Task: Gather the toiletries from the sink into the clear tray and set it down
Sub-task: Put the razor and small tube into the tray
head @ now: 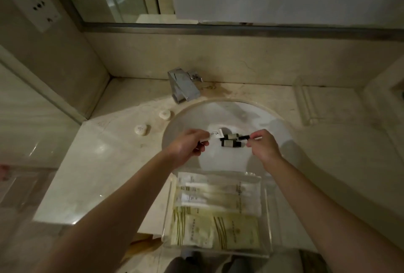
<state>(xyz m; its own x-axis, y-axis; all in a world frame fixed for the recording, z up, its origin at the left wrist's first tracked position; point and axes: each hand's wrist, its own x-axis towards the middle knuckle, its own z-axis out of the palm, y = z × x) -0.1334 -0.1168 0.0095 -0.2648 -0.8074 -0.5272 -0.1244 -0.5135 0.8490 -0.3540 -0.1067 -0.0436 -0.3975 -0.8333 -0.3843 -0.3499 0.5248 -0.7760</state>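
A round white sink [258, 115] holds small dark-capped toiletry bottles [230, 140] near its middle. My left hand [188, 144] is over the basin, shut on a white tube [215, 135] that sticks out to the right. My right hand [263, 145] pinches a thin black item [243, 136] right beside the bottles. The clear tray [267, 218] rests at the sink's near edge, holding several flat packets in white and pale green wrappers [216, 211].
A chrome tap [183, 86] stands behind the basin. Two round white soaps [142, 129] [165, 114] lie on the marble counter to the left. A second clear tray [310, 106] sits at the back right. A mirror runs along the wall.
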